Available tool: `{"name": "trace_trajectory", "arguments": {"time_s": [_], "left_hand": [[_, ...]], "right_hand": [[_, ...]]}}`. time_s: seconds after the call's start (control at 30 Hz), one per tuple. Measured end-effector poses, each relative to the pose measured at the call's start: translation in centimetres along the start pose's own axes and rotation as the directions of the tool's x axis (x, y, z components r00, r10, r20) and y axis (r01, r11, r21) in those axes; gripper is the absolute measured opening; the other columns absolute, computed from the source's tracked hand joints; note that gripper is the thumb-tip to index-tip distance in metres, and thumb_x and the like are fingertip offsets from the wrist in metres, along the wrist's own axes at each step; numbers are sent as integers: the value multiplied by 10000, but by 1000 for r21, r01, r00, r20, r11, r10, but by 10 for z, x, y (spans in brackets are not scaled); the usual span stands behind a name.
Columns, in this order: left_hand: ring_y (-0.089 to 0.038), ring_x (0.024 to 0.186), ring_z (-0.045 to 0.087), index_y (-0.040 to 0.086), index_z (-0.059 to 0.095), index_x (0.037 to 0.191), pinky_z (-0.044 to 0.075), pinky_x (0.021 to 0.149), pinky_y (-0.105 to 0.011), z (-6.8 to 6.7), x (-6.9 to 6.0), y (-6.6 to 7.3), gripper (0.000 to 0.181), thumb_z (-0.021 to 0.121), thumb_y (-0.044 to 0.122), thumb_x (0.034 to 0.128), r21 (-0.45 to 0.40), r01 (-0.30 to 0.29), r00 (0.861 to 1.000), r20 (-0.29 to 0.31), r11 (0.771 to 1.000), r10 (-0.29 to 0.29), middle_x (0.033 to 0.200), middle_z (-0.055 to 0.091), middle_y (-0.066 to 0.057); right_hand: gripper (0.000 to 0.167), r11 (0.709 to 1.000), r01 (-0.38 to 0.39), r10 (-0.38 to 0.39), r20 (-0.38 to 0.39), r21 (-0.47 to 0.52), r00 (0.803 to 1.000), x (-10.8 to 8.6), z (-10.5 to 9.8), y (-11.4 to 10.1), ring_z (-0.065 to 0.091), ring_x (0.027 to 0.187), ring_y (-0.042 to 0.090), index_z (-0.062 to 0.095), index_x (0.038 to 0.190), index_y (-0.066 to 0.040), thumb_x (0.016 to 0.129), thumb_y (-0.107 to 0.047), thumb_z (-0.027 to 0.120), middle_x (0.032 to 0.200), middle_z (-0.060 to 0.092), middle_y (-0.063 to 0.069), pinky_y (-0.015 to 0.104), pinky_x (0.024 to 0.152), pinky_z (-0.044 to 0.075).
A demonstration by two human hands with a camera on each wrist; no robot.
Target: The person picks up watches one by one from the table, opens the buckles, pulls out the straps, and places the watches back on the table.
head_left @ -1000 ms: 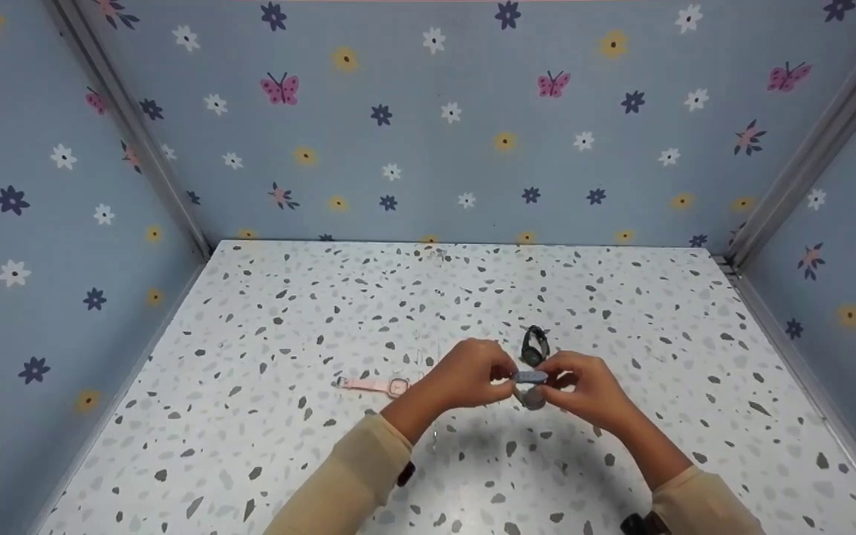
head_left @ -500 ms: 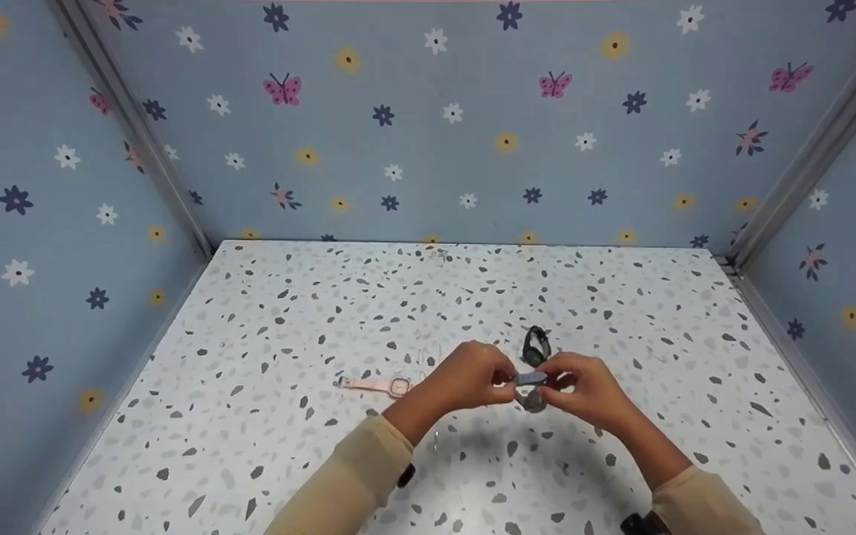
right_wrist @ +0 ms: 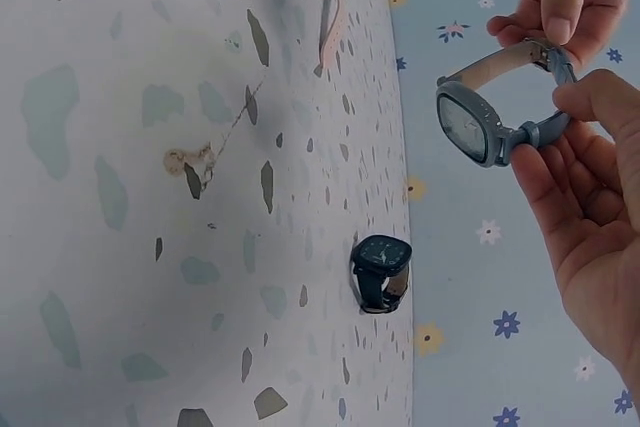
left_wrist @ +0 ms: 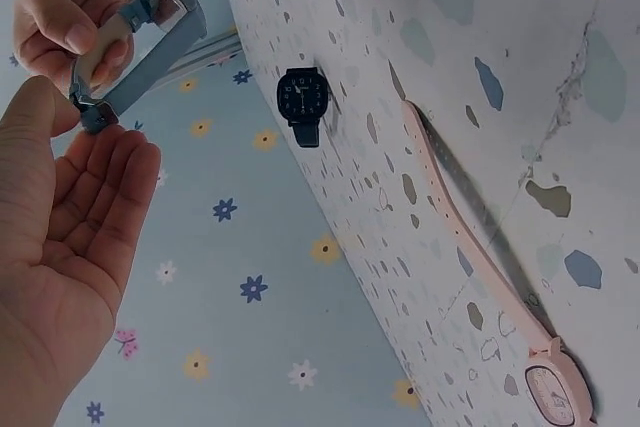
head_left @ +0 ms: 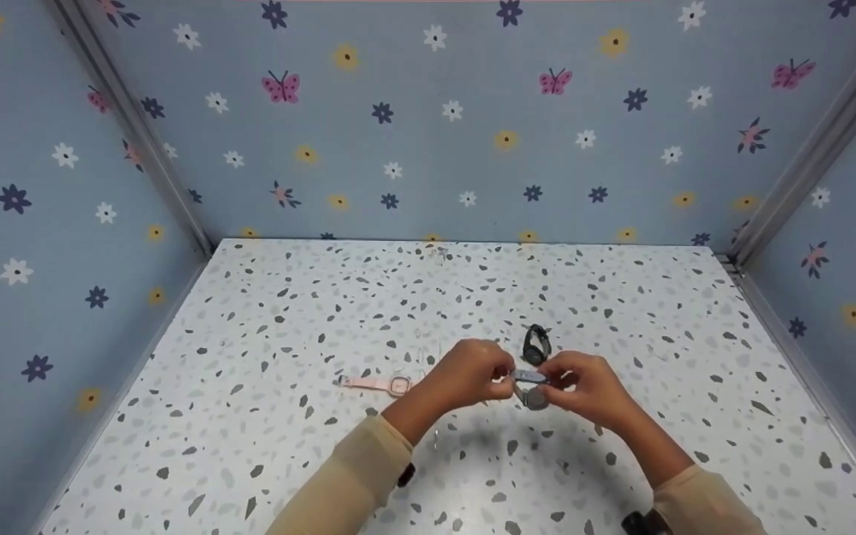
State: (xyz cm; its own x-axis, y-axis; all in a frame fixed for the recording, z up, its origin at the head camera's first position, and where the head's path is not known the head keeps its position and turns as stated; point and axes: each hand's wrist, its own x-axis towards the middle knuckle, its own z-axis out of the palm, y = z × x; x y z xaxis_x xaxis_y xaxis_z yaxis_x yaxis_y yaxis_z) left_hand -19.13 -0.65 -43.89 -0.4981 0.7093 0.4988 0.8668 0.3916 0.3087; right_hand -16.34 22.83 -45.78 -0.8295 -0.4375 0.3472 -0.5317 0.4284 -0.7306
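Note:
Both hands hold a grey-blue wristwatch [right_wrist: 468, 127] above the table, its strap looped as if fastened at the buckle. My left hand [head_left: 474, 375] pinches the strap [head_left: 529, 377] near the buckle between thumb and fingers. On the other side, my right hand [head_left: 584, 388] pinches the strap with thumb and forefinger. The dial hangs below the fingers in the head view and faces away from the hands in the right wrist view. A black wristwatch [head_left: 536, 346] stands on the table just beyond the hands. Left of them lies a pink wristwatch [head_left: 370, 384], partly behind the left forearm.
The white speckled table [head_left: 309, 297] is bounded by blue flowered walls [head_left: 428, 134] at the back and sides. Thin clear or wire-like bits [head_left: 436, 440] lie near the left forearm, too small to identify. Dark wrist-worn devices [head_left: 636, 523] sit by the sleeves.
The strap between the fingers has tilted slightly, and the hanging dial has shifted a little. Both hands keep their place; the other watches have not moved.

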Motion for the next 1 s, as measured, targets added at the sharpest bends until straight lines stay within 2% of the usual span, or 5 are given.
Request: {"name": "trace_trajectory", "arguments": {"time_s": [0.13,0.33,0.6,0.83,1.0], "left_hand": [[-92,590,487,88,686,754,367,527,-157,0,-2,-1,50,683,40,742,-19,25,1000,-9,1000,-25,655,591,-5],[-78,639,545,63,713,811,417,567,-132,-2,-6,-1,63,654,53,792,-87,127,992,25,988,-125,720,632,-12],[-87,695,617,21,727,892,483,601,-117,-6,-8,-1,90,679,27,816,-263,226,974,39,938,-224,808,669,-57],[-173,764,636,19,731,980,542,648,-193,-6,-7,-2,156,731,112,854,-285,172,985,29,943,-171,860,665,-89],[-175,740,615,39,753,933,528,642,-224,-6,-8,-5,115,747,133,868,-289,145,989,27,946,-144,833,679,-60]], "right_hand": [[163,1000,1,-1,-2,13,1000,0,-1,-1,646,742,114,720,932,-62,803,32,748,890,681,17,285,630,569],[160,1000,1,-1,-3,9,1000,1,-1,-1,642,741,111,725,927,-73,810,34,744,894,683,18,278,628,566],[150,999,54,-54,-6,0,999,3,2,-2,647,731,114,719,916,-58,806,40,747,873,681,57,272,615,568],[150,998,69,-69,-6,0,998,3,4,-4,644,719,120,715,910,-77,806,24,756,863,676,54,285,602,566],[180,998,54,-55,-1,-42,999,4,7,-7,629,711,110,708,892,-86,783,51,754,851,671,48,298,594,560]]}}
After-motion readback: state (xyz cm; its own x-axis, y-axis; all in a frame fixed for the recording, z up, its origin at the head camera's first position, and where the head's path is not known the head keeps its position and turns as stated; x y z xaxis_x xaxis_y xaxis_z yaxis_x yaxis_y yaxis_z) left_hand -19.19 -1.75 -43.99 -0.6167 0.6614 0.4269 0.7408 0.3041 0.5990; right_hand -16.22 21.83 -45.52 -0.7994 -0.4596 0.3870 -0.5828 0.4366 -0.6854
